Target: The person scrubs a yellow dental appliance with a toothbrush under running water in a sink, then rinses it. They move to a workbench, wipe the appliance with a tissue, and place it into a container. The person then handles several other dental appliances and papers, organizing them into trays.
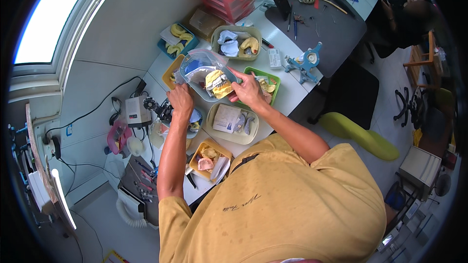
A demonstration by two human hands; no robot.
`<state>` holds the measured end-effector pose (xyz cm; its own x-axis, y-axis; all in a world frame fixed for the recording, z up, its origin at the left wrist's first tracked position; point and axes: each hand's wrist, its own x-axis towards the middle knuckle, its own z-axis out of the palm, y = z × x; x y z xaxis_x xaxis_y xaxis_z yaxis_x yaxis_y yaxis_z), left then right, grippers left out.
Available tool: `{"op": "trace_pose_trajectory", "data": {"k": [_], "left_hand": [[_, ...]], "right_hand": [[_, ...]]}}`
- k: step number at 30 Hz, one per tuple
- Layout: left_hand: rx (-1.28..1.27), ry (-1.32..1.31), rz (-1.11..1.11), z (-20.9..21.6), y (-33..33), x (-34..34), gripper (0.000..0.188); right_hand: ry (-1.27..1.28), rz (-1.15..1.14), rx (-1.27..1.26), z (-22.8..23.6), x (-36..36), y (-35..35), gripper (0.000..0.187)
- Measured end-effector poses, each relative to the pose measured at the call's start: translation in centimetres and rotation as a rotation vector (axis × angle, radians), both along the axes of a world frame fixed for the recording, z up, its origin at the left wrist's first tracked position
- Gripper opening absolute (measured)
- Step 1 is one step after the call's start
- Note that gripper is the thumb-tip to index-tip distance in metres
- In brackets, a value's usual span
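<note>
A translucent pale-blue basket (187, 81) sits above neighbouring trays, with a yellow-and-white dental cast with teeth (218, 84) and a clear bag in it. My right hand (249, 89) grips the basket's right side, thumb against the cast and index finger along the rim. My left hand (180, 99) is closed, fingers bent, at the near end of a yellow basket (169, 74); its fingertips are hidden, so what they hold cannot be made out. To the right, partly behind my right hand, lies a green tray (276, 81) with cast pieces.
Around my hands stand a cream basket (211, 129) with a paper slip, an orange basket (195, 159) with casts, a beige basket (214, 45) and a blue basket (163, 47). A blue articulator (308, 60) stands near the table edge. Red drawers (226, 4) stand behind; another person (407, 17) sits far right.
</note>
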<state>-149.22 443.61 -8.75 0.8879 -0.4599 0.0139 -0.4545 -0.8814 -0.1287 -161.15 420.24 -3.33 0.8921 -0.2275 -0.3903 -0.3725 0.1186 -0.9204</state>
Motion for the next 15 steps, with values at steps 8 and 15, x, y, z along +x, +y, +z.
{"op": "trace_pose_trajectory", "data": {"k": [8, 15], "left_hand": [[0.097, 0.098, 0.128, -0.2, 1.2, 0.3, 0.028], [0.122, 0.054, 0.231, 0.7, 4.0, 1.2, 0.023]], "right_hand": [[0.058, -0.033, -0.045, -1.6, 0.9, 0.8, 0.052], [0.092, -0.075, 0.075, -3.5, 1.1, 1.0, 0.057]]}}
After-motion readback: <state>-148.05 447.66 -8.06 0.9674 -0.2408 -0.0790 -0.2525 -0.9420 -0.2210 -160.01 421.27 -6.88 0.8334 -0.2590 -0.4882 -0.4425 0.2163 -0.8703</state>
